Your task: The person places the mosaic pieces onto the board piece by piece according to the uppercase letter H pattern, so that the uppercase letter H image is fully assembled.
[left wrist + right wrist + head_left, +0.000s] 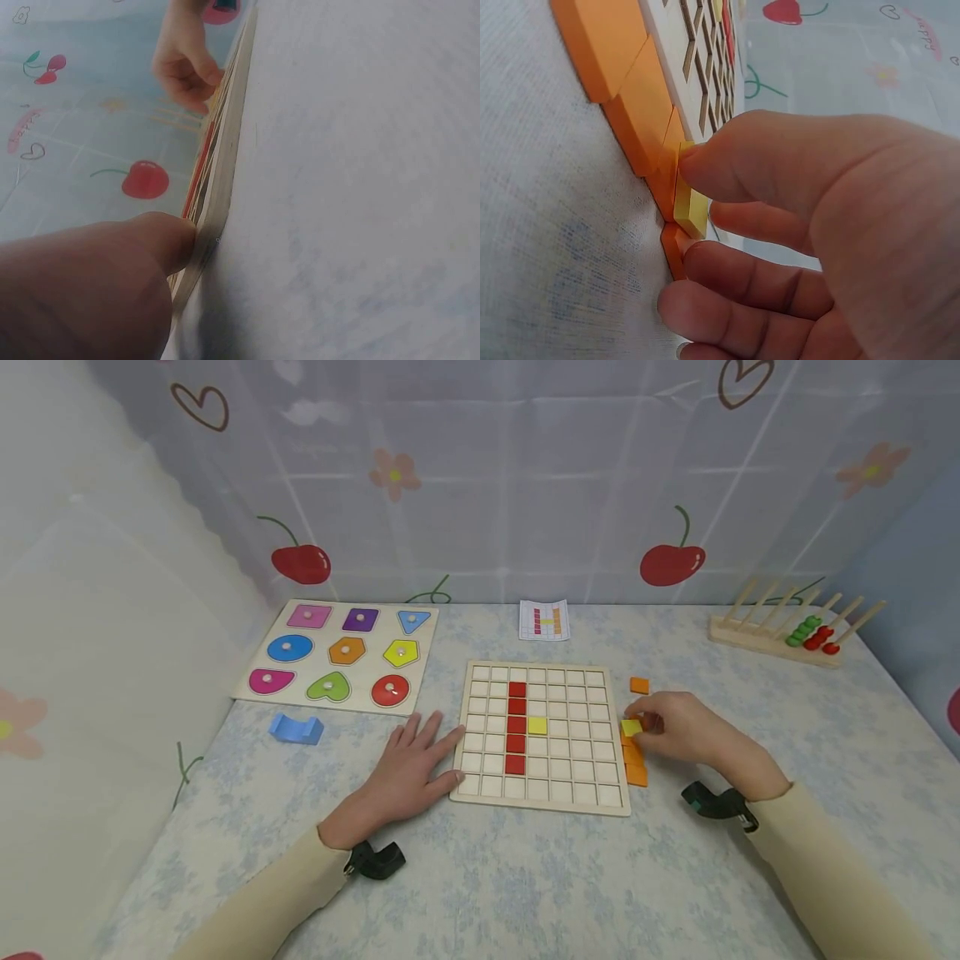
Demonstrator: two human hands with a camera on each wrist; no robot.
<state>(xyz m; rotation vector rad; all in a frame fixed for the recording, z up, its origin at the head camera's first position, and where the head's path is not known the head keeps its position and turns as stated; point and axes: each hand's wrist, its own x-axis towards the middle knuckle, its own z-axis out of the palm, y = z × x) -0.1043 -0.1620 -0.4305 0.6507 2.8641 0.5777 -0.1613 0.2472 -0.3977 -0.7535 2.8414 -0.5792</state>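
A wooden grid board (495, 790) lies mid-table with a column of red tiles (516, 725) and one yellow tile (537, 725) beside it. My left hand (408, 772) rests spread at the board's left edge, thumb and fingers touching the rim. At the right edge, my right hand (686, 731) pinches a yellow tile (631, 727) between thumb and finger, over a row of orange tiles (636, 774). In the right wrist view the thumb lies on that yellow tile (691, 206), which is right against the orange tiles (641, 105).
A shape puzzle board (307, 665) lies at the back left, with a blue block (296, 729) in front of it. A small pattern card (544, 621) is behind the grid board. A wooden bead rack (772, 642) stands at the back right. One orange tile (639, 685) lies apart.
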